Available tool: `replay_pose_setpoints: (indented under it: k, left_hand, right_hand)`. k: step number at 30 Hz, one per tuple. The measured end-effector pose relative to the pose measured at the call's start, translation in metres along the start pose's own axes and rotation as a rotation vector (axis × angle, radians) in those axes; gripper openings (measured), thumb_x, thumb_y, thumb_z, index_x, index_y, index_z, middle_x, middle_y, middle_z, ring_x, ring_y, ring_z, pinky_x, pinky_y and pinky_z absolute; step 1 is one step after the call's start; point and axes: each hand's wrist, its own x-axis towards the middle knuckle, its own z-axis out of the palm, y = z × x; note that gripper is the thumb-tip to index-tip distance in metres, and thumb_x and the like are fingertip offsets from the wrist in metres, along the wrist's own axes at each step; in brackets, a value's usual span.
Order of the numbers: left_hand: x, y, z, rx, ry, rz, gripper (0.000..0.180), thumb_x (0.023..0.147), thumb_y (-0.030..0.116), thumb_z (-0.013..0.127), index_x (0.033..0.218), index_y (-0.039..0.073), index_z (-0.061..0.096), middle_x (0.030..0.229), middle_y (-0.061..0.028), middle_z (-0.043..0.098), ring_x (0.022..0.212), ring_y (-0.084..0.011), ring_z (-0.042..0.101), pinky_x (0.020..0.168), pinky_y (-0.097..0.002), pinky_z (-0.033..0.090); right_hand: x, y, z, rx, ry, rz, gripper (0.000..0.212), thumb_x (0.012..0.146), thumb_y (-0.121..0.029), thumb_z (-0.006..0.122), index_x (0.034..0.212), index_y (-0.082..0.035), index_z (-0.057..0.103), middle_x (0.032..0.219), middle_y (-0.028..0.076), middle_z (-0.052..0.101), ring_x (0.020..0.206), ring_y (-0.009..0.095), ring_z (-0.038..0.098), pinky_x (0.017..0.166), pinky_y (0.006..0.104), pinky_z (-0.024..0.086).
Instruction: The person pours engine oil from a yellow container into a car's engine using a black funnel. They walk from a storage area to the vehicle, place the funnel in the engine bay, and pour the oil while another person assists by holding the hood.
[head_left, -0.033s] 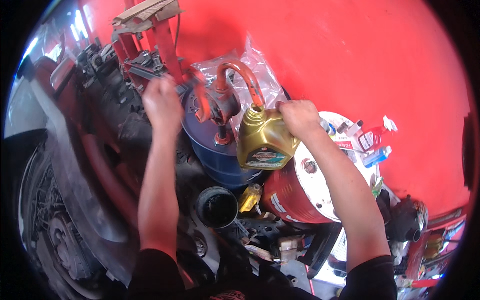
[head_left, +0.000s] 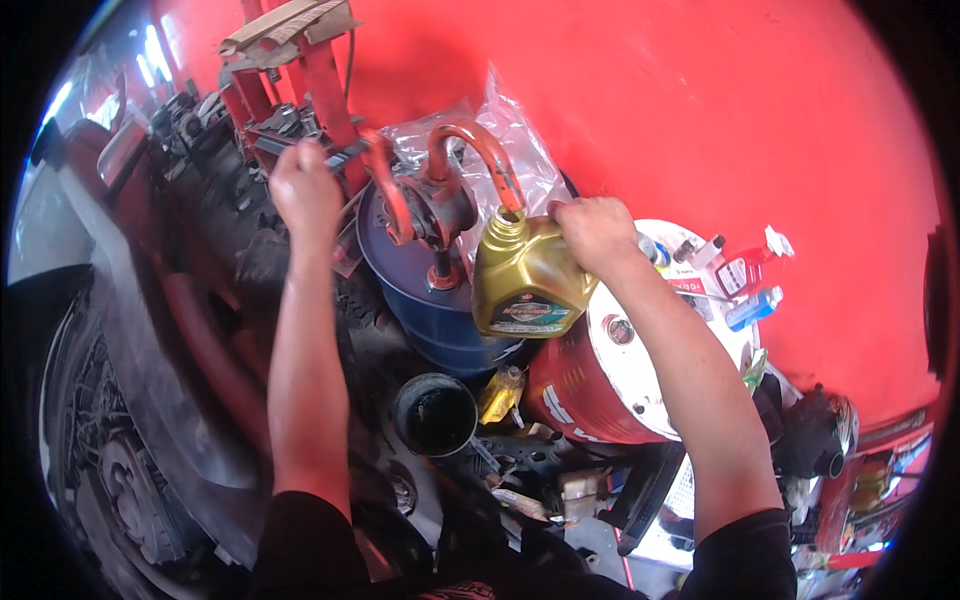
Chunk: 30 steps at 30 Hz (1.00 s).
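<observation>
My left hand (head_left: 305,190) is closed around the crank handle (head_left: 348,154) of an orange-red rotary drum pump (head_left: 440,205). The pump stands on a dark blue drum (head_left: 425,315), and its curved spout (head_left: 482,143) arches over to the right. My right hand (head_left: 598,236) grips the handle of a gold oil jug (head_left: 540,262), holding it upright. The spout's tip meets the jug's uncapped neck (head_left: 508,222). Whether oil is flowing cannot be seen.
A red drum (head_left: 570,390) with a white top (head_left: 625,365) stands right of the blue one, carrying several bottles (head_left: 740,275). Below are a black bucket (head_left: 434,414) and a yellow bottle (head_left: 500,393). A red press frame (head_left: 325,90) is at upper left, a vehicle fender (head_left: 150,340) at left.
My left hand has moved a little left and up with the crank, whose arm has turned slightly. My right hand and the jug stay nearly where they were.
</observation>
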Motion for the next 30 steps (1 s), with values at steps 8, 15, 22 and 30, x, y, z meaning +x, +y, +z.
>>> replay_pose_setpoints:
  k: [8,15,22,30]
  left_hand:
    - [-0.123,-0.262,0.028,0.613,-0.289,-0.275,0.034,0.100,0.028,0.052,0.087,0.000,0.067,0.086,-0.0252,0.070,0.082,-0.0442,0.069,0.072,-0.0534,0.054]
    - [-0.122,0.027,0.001,-0.027,-0.137,0.279,0.031,0.102,0.015,0.057,0.075,0.002,0.048,0.061,-0.0036,0.048,0.059,-0.0141,0.046,0.053,-0.0321,0.038]
    - [0.104,-0.213,-0.036,0.703,0.111,0.243,0.045,0.102,0.032,0.047,0.086,-0.007,0.062,0.084,-0.0314,0.066,0.083,-0.0525,0.063,0.075,-0.0562,0.049]
    - [-0.215,-0.165,0.032,0.228,-0.296,-0.263,0.032,0.102,0.024,0.049,0.081,0.000,0.056,0.068,-0.0169,0.055,0.061,-0.0298,0.055,0.056,-0.0437,0.044]
  right_hand:
    - [0.007,-0.004,0.000,-0.012,0.038,-0.026,0.023,0.088,-0.013,0.057,0.105,-0.013,0.070,0.094,0.011,0.074,0.093,0.028,0.072,0.075,0.0428,0.057]
    - [-0.002,0.006,0.009,0.021,-0.005,0.035,0.022,0.089,-0.014,0.056,0.098,-0.013,0.076,0.097,0.010,0.076,0.095,0.025,0.073,0.080,0.0401,0.057]
    - [0.006,-0.016,0.001,0.087,0.122,-0.061,0.020,0.087,-0.013,0.056,0.099,-0.012,0.072,0.090,0.009,0.075,0.093,0.024,0.072,0.075,0.0408,0.058]
    - [-0.004,0.004,0.011,0.058,0.074,0.011,0.019,0.088,-0.014,0.057,0.096,-0.013,0.074,0.091,0.008,0.075,0.093,0.024,0.073,0.077,0.0406,0.057]
